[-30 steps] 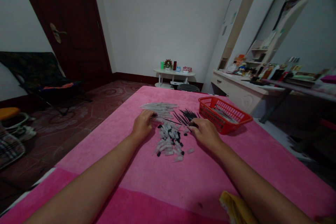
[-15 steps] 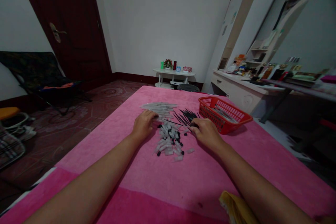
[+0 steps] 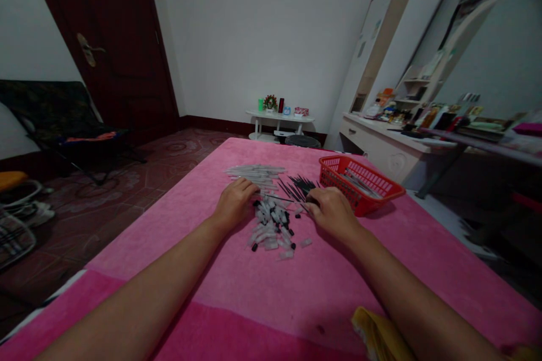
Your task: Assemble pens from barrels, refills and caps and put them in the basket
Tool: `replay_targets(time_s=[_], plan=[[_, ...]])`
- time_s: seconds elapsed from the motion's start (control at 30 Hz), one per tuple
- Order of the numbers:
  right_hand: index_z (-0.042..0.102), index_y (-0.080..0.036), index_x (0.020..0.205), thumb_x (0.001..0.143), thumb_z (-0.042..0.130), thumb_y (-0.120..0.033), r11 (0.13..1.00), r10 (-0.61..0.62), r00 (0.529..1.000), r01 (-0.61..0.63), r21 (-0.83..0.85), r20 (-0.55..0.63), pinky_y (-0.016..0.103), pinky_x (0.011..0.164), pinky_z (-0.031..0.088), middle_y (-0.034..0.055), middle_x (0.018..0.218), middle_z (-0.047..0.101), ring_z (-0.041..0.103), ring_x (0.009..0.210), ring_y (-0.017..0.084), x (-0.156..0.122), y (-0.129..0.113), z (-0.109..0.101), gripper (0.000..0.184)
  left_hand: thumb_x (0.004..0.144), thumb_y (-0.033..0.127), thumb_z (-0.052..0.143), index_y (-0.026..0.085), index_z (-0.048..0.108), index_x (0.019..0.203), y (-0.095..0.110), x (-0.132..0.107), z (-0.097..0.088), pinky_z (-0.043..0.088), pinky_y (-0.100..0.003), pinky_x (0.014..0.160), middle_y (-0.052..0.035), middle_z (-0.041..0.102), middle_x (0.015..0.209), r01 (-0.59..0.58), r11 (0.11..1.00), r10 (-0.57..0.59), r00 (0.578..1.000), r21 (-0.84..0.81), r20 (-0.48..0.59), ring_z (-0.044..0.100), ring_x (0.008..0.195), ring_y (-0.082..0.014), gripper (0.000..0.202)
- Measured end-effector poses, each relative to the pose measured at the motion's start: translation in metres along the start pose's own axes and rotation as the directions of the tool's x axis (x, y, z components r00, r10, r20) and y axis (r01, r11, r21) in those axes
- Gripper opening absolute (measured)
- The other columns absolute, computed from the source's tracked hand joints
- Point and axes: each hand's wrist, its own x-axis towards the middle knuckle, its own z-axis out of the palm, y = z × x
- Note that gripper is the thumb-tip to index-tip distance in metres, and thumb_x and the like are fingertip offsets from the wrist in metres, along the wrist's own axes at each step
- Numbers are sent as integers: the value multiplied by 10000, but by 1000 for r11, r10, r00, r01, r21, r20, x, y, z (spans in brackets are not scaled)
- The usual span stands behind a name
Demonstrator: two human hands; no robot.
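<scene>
On a pink cloth [image 3: 262,287] lies a heap of small clear and black caps [image 3: 273,225]. Behind it sit a bundle of clear tubes [image 3: 256,172] and a fan of thin black sticks [image 3: 298,186]. My left hand [image 3: 235,203] rests knuckles-up at the left edge of the cap heap, fingers curled near the tubes; what they hold is hidden. My right hand [image 3: 332,211] lies at the heap's right side, fingers curled down at the near ends of the black sticks.
A red plastic basket [image 3: 359,183] holding several long pieces stands right of the black sticks. A yellow object [image 3: 376,335] lies at the near edge. Beyond are a small white table [image 3: 282,118], a cluttered dresser [image 3: 393,135], a dark door and a folding chair.
My left hand has slid a little right, toward the cap heap. The right hand stays put. The camera has shifted slightly.
</scene>
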Motion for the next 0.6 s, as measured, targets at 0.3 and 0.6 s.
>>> replay_targets(time_s=[0.3,0.6], plan=[[662,-181,840,859,552,-265,982,-45,993,64,177,-107,274,773,381,51,839,691,598,801,181,1,-6,1,139,855,165,488,192,651,935,13,0,1,452,-340,789,-84,648,892,-18,991,21,999,-130,24,560,898,-215,184],[672,-167,828,805,558,-291,924,296,901,-185,334,-318,269,661,411,52,809,695,609,726,183,8,47,-2,170,780,244,546,173,652,883,-18,2,10,494,-285,759,-35,690,888,361,740,-569,786,-567,-241,626,821,-167,164]])
